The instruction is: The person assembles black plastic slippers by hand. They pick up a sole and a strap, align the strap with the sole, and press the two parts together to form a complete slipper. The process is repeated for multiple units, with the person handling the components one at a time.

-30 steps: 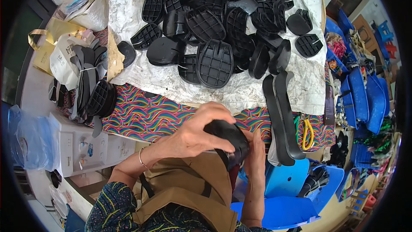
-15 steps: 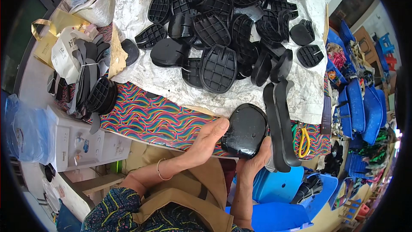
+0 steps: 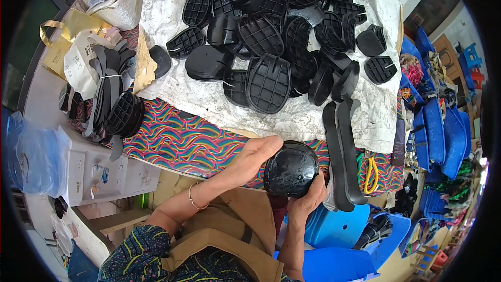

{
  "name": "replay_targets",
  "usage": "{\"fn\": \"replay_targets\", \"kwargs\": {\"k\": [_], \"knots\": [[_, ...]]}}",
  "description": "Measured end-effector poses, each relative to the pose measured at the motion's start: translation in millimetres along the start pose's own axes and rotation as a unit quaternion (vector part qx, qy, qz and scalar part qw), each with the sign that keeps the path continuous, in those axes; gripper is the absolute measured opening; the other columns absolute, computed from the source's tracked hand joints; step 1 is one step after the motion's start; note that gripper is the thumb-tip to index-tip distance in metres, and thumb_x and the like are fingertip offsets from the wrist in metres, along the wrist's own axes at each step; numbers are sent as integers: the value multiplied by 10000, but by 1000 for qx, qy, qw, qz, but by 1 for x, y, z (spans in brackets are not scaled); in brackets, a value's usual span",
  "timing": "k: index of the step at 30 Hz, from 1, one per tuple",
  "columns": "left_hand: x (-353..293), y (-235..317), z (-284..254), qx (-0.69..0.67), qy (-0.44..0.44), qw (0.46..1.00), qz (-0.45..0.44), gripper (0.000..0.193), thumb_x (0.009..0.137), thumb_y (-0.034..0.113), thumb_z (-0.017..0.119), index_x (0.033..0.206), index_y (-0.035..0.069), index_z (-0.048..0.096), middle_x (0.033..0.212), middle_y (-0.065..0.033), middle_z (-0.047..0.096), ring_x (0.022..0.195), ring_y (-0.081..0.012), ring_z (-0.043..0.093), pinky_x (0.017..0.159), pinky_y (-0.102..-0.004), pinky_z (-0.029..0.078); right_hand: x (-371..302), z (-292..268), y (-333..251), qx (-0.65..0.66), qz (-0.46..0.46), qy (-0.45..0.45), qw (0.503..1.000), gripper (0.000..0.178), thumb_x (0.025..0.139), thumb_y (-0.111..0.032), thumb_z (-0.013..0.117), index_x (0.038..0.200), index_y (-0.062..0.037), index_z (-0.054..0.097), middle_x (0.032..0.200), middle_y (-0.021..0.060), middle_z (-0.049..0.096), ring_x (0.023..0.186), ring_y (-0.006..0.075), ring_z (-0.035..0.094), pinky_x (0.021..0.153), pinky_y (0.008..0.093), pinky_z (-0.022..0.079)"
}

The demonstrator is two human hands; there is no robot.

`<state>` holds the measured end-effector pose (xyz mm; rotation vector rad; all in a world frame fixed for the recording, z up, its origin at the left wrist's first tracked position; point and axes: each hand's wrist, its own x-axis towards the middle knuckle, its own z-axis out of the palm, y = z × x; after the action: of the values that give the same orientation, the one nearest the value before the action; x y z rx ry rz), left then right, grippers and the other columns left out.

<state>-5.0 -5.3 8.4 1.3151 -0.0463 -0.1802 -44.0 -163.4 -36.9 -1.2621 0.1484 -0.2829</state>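
Both my hands hold a glossy black shoe heel (image 3: 292, 169), its smooth rounded face up, over the table's near edge. My left hand (image 3: 252, 161) grips its left rim, thumb along the far left side. Closed round the right and near edge is my right hand (image 3: 309, 195). Two long, curved black strips (image 3: 340, 156) lie just right of the heel, jutting over the table edge. Farther off, a heap of similar black heels (image 3: 269, 83) covers a dirty white sheet (image 3: 209, 109), many with their gridded undersides showing.
A patterned cloth (image 3: 182, 143) covers the table. Yellow-handled scissors (image 3: 371, 175) lie right of the strips. At the left are a bundle of black strips (image 3: 107, 75) and stacked heels (image 3: 125, 115). A white drawer unit (image 3: 94, 172) stands lower left; blue bins (image 3: 339, 224) are below right.
The heel has tilted in my hands, its far edge coming down and nearer to me. My left thumb has shifted slightly along its rim. The heap and strips lie as before.
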Motion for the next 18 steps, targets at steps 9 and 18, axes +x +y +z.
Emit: {"fn": "replay_targets", "kwargs": {"k": [9,18], "knots": [[-6,-16,-16,116,-12,991,59,341,1050,275,509,917,-24,603,739,-9,511,693,-99,463,616,-312,402,5,0,-9,-39,13,-25,999,439,1036,-329,460,1012,58,664,844,20,634,772,80,532,682,245,422],[-5,-1,-30,183,-111,974,76,312,1052,243,503,1111,-45,608,922,-55,624,864,-111,550,775,-301,457,7,-6,-10,-68,16,-100,993,422,1031,-316,489,964,62,663,753,-23,558,706,64,451,609,254,357]]}}
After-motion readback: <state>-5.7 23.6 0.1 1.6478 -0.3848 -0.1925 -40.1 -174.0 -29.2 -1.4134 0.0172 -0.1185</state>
